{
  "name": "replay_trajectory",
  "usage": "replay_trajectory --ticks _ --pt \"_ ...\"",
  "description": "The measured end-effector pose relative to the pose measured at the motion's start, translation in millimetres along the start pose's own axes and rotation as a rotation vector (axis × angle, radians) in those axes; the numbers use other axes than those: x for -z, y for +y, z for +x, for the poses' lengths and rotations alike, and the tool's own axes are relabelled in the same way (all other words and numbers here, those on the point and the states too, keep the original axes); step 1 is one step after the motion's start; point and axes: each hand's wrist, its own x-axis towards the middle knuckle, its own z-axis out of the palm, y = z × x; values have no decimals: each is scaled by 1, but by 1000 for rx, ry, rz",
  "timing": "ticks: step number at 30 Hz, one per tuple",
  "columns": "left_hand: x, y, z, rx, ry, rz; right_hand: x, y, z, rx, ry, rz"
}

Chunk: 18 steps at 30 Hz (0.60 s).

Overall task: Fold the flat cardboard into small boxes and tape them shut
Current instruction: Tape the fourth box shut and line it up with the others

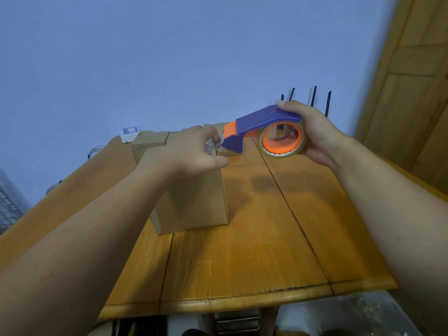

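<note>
1. You worked at a scratched plank table (242, 251), with a blue-grey wall (145, 57) at 12 o'clock and a wooden panel (412, 81) at 2.
2. One cardboard box (194, 200) stood mid-table, with at least two more boxes (149, 143) behind it at 11 o'clock. Four black rods (315, 98) rose at 1.
3. Your right hand (312, 134) gripped the one tape dispenser (244, 132) — purple and orange. Your left hand (194, 151) pinched the tape end at its mouth, above the box.
4. A white packet (130, 133) at 11 bore a blue label — unreadable.
</note>
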Motion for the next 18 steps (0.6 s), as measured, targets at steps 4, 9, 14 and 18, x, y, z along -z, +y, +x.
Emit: replay_trajectory --ticks 4,9,14,18 --pt "9 -3 -7 -39 153 -134 -6 -3 -2 4 -4 77" --pt "11 -9 -26 -94 302 -368 -14 -14 -5 9 -33 142" --pt "16 -22 -39 -71 369 -460 -32 -18 -15 11 -100 103" --pt "19 -37 -45 -25 403 -490 -53 -22 -27 35 -143 86"
